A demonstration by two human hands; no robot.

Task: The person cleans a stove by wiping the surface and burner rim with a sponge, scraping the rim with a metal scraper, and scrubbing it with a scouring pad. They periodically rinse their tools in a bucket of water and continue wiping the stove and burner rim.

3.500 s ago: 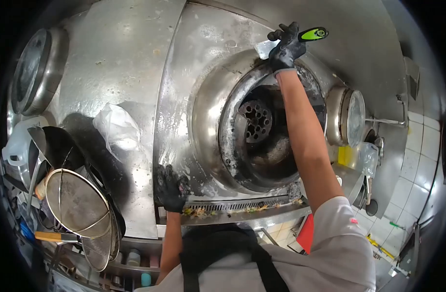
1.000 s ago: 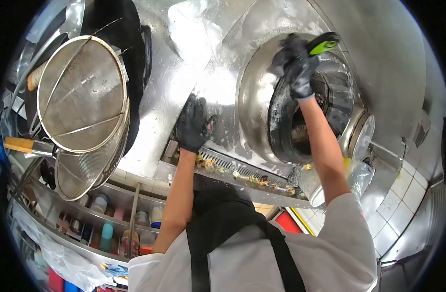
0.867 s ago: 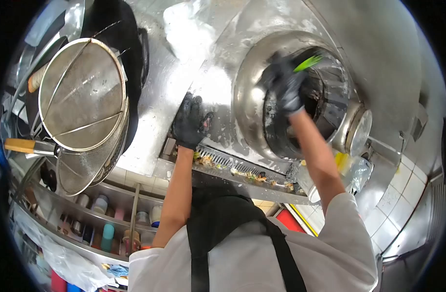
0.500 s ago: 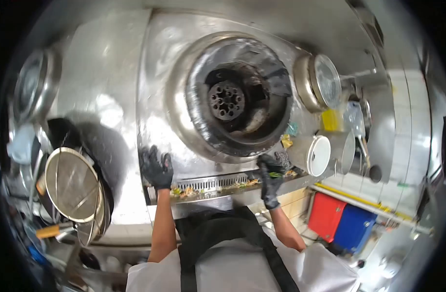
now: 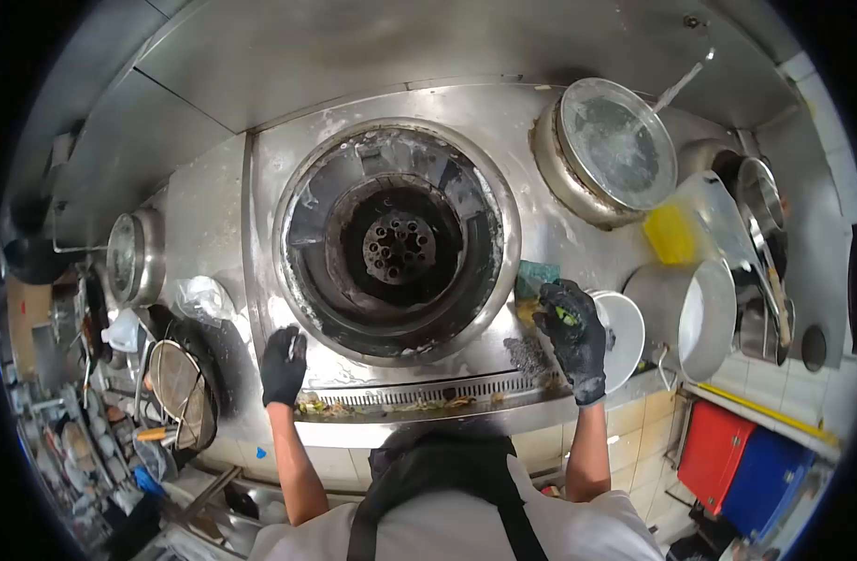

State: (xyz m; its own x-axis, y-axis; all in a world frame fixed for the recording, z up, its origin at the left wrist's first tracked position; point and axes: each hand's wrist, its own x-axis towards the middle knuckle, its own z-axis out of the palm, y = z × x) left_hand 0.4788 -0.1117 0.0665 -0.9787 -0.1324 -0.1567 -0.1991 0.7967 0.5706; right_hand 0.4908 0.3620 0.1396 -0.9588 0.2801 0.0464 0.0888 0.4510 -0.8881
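Observation:
My right hand, in a black glove, is closed around green vegetable scraps and is over the near-left rim of a white bucket. My left hand, gloved too, rests on the steel stove top with its fingers out and nothing visible in them. Between the hands is a large round wok burner with a blackened bowl. Along the front edge runs a slotted drain gutter littered with food scraps. A green scouring pad and a steel wool scrubber lie beside my right hand.
A round pot of cloudy water stands at the back right. Beyond the bucket are a large metal pot and a clear container with yellow contents. Strainers sit at left. Red and blue boxes are low on the right.
My right hand has moved right from the gutter to the bucket, carrying the green scraps. My left hand stays on the stove top, its fingers less spread. The camera view has shifted.

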